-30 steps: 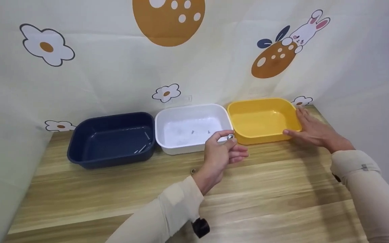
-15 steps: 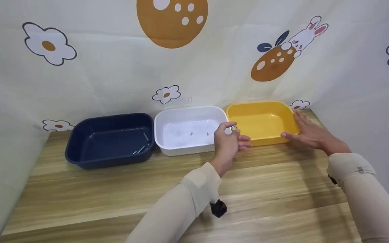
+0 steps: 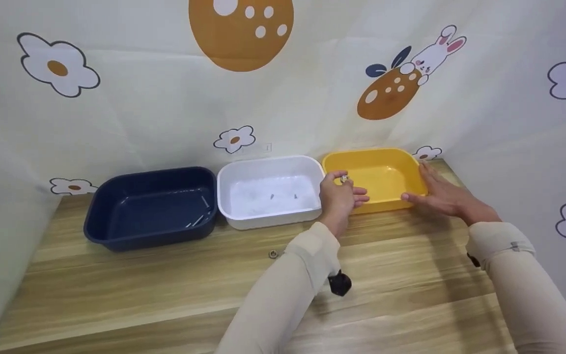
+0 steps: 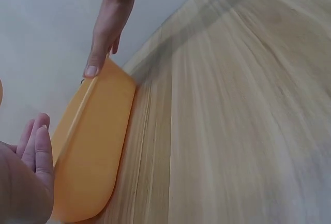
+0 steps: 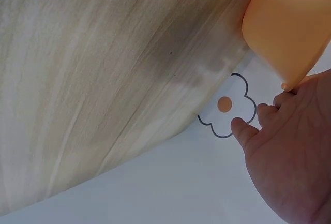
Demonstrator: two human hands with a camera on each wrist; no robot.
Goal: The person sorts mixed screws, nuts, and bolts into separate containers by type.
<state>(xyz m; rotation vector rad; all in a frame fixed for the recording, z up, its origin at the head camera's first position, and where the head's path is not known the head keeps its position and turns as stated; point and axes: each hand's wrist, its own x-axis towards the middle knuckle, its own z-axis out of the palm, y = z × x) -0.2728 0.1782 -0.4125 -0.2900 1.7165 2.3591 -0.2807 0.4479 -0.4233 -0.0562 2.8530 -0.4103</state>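
Observation:
My left hand (image 3: 338,199) pinches a small shiny metal nut (image 3: 345,179) between thumb and index finger, over the left part of the yellow bin (image 3: 386,203). Its other fingers stretch out beside the bin's front wall. At the bin's right end, my right hand (image 3: 442,194) rests on the rim, fingers fairly straight along the outer side and thumb at the front corner. From the left wrist, the yellow bin (image 4: 98,141) shows with that thumb on its rim; the nut is out of sight there. A second nut (image 3: 273,254) lies on the wooden table (image 3: 165,295).
A white bin (image 3: 273,221) holding two small grey pieces stands left of the yellow one. Further left is a navy bin (image 3: 150,241) with several thin, light-coloured pins at its right side. A patterned cloth (image 3: 155,98) hangs close behind the row.
My left hand has moved right and forward with the nut, from the white bin's front corner to over the yellow bin. The right hand keeps its place on the yellow rim.

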